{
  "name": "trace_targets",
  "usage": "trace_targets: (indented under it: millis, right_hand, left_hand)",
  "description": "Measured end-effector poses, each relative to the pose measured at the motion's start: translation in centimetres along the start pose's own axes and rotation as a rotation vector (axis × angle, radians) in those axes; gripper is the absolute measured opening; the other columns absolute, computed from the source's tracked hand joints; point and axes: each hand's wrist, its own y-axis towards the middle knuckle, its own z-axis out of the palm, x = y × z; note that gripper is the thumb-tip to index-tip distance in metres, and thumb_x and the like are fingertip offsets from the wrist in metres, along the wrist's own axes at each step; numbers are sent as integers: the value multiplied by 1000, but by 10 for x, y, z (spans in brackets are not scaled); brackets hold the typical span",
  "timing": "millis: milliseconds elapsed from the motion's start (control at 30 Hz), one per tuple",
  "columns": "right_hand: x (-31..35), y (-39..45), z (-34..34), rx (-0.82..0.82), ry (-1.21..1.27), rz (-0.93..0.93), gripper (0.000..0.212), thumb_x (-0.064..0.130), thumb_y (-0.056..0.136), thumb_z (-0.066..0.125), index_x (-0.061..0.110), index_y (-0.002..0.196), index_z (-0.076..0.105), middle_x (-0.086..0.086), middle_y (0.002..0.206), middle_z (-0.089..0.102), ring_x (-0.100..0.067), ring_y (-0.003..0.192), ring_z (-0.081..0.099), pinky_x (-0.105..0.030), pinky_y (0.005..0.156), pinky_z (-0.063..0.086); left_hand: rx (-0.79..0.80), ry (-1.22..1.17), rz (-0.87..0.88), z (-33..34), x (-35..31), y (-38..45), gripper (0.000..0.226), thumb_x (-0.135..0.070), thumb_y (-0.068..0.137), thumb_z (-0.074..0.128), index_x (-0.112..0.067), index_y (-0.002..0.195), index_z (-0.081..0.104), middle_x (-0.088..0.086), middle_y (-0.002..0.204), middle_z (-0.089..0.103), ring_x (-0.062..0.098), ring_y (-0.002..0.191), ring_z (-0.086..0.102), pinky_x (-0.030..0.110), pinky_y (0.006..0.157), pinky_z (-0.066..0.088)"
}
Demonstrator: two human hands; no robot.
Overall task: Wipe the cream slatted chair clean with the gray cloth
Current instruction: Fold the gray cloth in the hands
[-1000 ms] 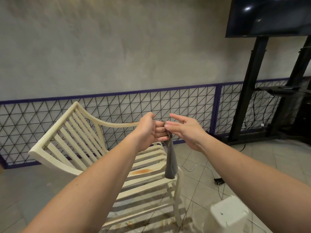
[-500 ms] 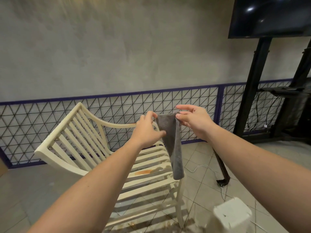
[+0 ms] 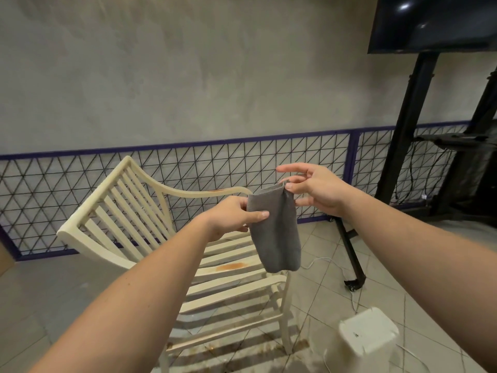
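Note:
The cream slatted chair stands below my arms, its back to the left and its seat toward the right. An orange-brown stain marks one seat slat, and a smaller one shows on the far armrest. The gray cloth hangs folded in the air above the seat. My left hand pinches its upper left edge with thumb on the front. My right hand pinches the upper right corner, its other fingers spread.
A white box-like object sits on the tiled floor at lower right with a white cable beside it. A black TV stand with a dark screen rises at right. A purple-framed wire mesh fence runs along the gray wall behind.
The cloth went from a bunched strip at my left fist to a wider folded panel held between both hands. My hands have moved apart, and the view shifted slightly.

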Motion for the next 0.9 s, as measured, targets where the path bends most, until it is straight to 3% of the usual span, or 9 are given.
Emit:
trace_targets:
  millis: [100, 233, 300, 367, 400, 500, 633, 733, 900]
  right_hand:
    - [-15, 0, 2, 12, -14, 87, 41, -11, 91, 57, 18, 118, 70, -16, 112, 67, -26, 106, 66, -45, 86, 59]
    - [-7, 6, 5, -62, 85, 28, 36, -4, 93, 58, 15, 122, 66, -11, 117, 66, -31, 117, 63, -38, 83, 59]
    - [-6, 9, 5, -76, 136, 26, 31, 25, 96, 63, 22, 127, 61, -6, 119, 68, -28, 119, 62, -37, 87, 56]
    - [-20, 5, 10, 82, 49, 186, 51, 57, 91, 60, 24, 129, 60, -5, 122, 68, -24, 115, 65, -39, 92, 55]
    - [-33, 1, 14, 169, -4, 261, 55, 59, 89, 61, 21, 128, 61, -4, 123, 69, -21, 115, 65, -43, 98, 53]
    - [-67, -2, 26, 164, 28, 241, 33, 27, 91, 70, 12, 121, 67, -4, 115, 72, -20, 105, 62, -47, 108, 45]
    - [-71, 3, 32, -40, 117, 170, 21, 15, 94, 66, 10, 114, 67, -5, 102, 75, -14, 86, 71, -32, 71, 54]
    - [-74, 9, 32, -97, 21, 227, 20, 15, 92, 69, 10, 111, 67, -7, 102, 75, -22, 94, 70, -37, 69, 55]
    - [-75, 10, 36, -153, -16, 200, 28, 8, 86, 75, 13, 109, 60, -7, 108, 72, -23, 101, 68, -38, 82, 55]
  left_hand:
    - [23, -17, -45, 0, 8, -3, 24, -29, 95, 70, -12, 112, 71, 9, 112, 75, 29, 104, 70, 50, 102, 52]
    - [7, -130, -11, 1, -1, -7, 26, -27, 97, 66, -9, 116, 68, 6, 102, 74, 20, 88, 70, 33, 75, 59]
    - [-53, -302, 1, -1, -9, -4, 25, -30, 96, 67, -13, 115, 67, 4, 102, 74, 19, 89, 68, 33, 74, 56]
    - [-110, -437, 5, -2, -13, -2, 21, -31, 97, 65, -17, 113, 66, 2, 101, 74, 20, 91, 67, 37, 76, 55]
    - [-146, -474, 11, -2, -13, -1, 22, -30, 98, 64, -16, 114, 65, 2, 103, 74, 20, 92, 68, 39, 78, 56]
    - [-252, -557, -12, -1, -2, 0, 28, -32, 100, 61, -15, 122, 63, 9, 116, 73, 22, 94, 69, 41, 81, 58]
    - [-43, -555, -238, 3, 21, -13, 52, -42, 93, 68, -8, 130, 55, 14, 106, 70, 27, 83, 66, 47, 93, 57]
    - [-95, -606, -197, 11, 36, -13, 71, -11, 84, 80, -28, 138, 38, 12, 102, 74, 22, 79, 69, 49, 91, 59]
    - [-308, -269, -45, 15, 41, -3, 49, -5, 84, 79, -16, 130, 64, -6, 83, 68, 11, 84, 66, 34, 86, 58]
